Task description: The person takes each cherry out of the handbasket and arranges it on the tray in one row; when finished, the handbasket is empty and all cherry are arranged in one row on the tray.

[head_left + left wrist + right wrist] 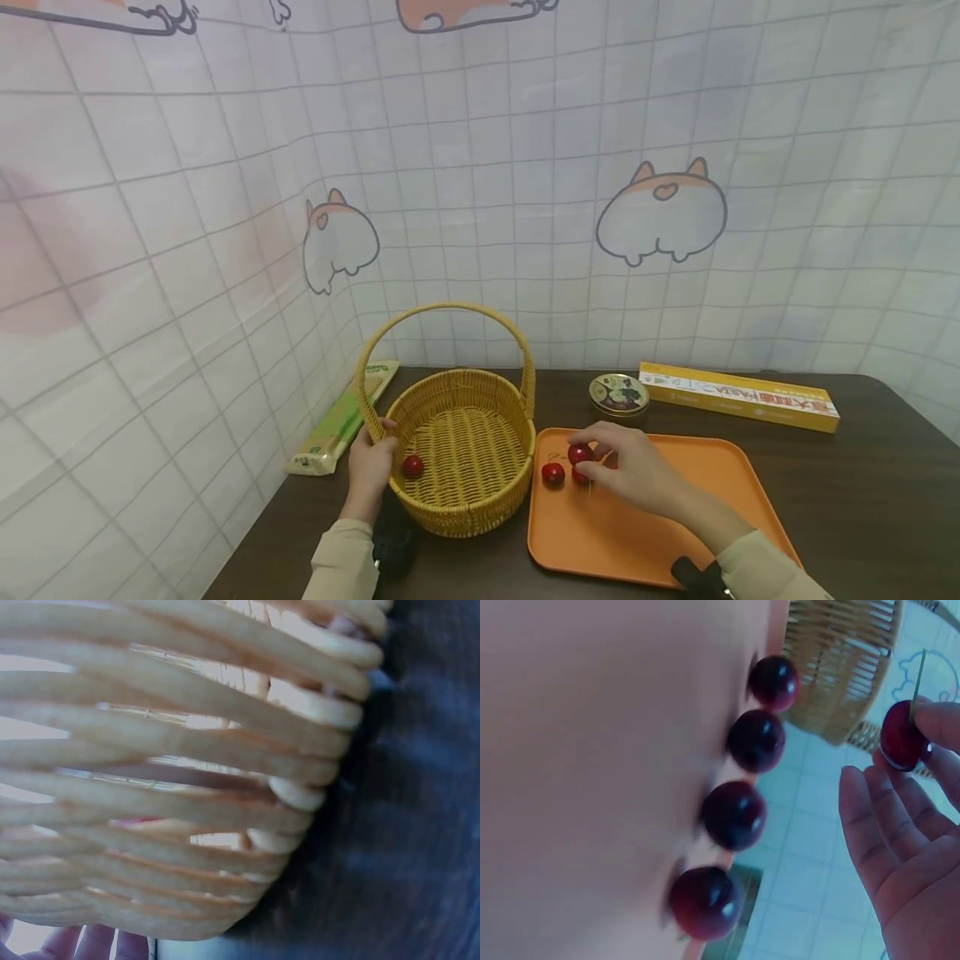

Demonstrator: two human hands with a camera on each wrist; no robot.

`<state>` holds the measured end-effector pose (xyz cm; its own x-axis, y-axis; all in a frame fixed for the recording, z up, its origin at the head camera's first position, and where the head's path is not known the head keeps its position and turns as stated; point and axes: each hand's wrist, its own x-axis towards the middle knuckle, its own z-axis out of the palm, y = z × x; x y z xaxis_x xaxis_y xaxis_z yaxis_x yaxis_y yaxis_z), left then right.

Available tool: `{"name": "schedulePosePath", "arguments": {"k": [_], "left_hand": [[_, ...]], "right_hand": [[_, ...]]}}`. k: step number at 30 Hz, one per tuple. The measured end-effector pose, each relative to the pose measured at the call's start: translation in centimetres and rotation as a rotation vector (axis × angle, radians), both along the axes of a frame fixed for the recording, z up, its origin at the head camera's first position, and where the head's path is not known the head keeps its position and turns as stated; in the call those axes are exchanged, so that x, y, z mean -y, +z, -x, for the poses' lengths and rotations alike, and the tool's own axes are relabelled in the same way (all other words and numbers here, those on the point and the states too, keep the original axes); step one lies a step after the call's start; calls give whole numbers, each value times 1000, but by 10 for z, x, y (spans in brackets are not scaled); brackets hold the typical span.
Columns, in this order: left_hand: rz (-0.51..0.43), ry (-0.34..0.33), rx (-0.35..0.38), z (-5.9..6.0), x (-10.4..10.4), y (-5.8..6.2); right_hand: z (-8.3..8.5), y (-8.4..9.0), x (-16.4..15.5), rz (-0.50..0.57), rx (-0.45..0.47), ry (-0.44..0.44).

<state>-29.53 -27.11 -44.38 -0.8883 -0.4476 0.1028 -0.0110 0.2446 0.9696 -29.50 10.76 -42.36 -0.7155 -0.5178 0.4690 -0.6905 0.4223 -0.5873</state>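
Observation:
A yellow wicker basket [463,521] with a tall hoop handle stands on the table, a single red cherry [412,467] inside it at the left. My left hand [371,468] grips the basket's left side by the handle's foot; the left wrist view shows its fingers [94,945] against the weave [172,802]. Over the orange tray [600,542], my right hand [633,468] pinches a dark red cherry [901,735] with a thin green stem between thumb and forefinger. Several more cherries [735,815] rest on the tray in a row, partly hidden by that hand in the head view.
Left of the basket lies a green-and-clear packet [333,429]. Behind the tray are a round tin [618,394] and a long yellow pasta box [738,397]. A white gridded curtain [480,208] hangs at the back and left of the dark table [862,500].

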Motion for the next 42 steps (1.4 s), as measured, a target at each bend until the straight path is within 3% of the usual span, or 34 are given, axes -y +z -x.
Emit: {"name": "schedulePosePath", "arguments": {"k": [7,22,35,42], "left_hand": [[-14,-11,-1,2,-1,2],[-7,-16,9,3,0,6],[-28,-37,28,1,1,4],[-19,-32,28,-2,0,4]], "right_hand": [[3,-6,-24,-9,48,-53],[15,14,-84,-109,137,-220],[27,-8,-114,-182,242,-213],[27,-13,-122,-219,335,-154]]}}
